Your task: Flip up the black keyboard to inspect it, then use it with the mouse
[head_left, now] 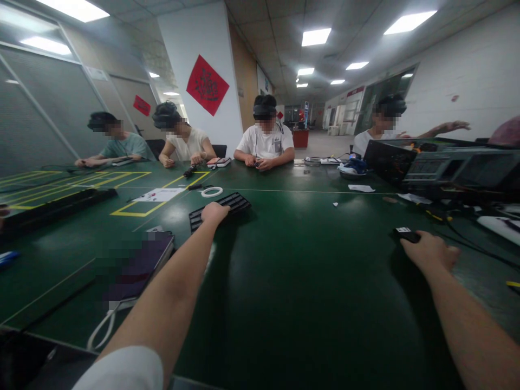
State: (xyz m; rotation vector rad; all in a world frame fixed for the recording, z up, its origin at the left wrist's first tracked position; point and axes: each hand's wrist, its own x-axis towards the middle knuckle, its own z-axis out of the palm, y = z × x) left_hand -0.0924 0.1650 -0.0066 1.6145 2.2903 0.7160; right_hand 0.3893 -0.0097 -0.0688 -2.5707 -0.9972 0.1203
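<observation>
Broadly, the scene was a long, bright workroom (320, 135) with a red paper diamond (207, 85) on a white pillar, and a wide green tabletop (309, 303) ran away from the wearer toward the far end. Along its far side sat four co-workers, among them a person in a white T-shirt (265, 143) who was working at something small with both hands. On the right stood a dark laptop (390, 162) and a bank of dark electronic equipment (459, 168), with loose cables and papers nearby. On the left, yellow tape lines (134, 215) marked out the tabletop, and a sheet of paper (158, 195) lay inside them, just left of a white cable coil (212, 192). A pixelated dark slab (138, 265) lay near the left edge. Beyond a white sleeve (122, 371), the left hand (214, 213) rested on a black ridged panel (227, 208), which lay on the tabletop left of center; its grip could not be told, since the fingers were hidden. Far to the right, the right hand (430, 252) met a small black object (407, 234) with a white label (403, 229) on top, its fingertips (414, 241) touching it, though whether they were clenched on it could not be told.
</observation>
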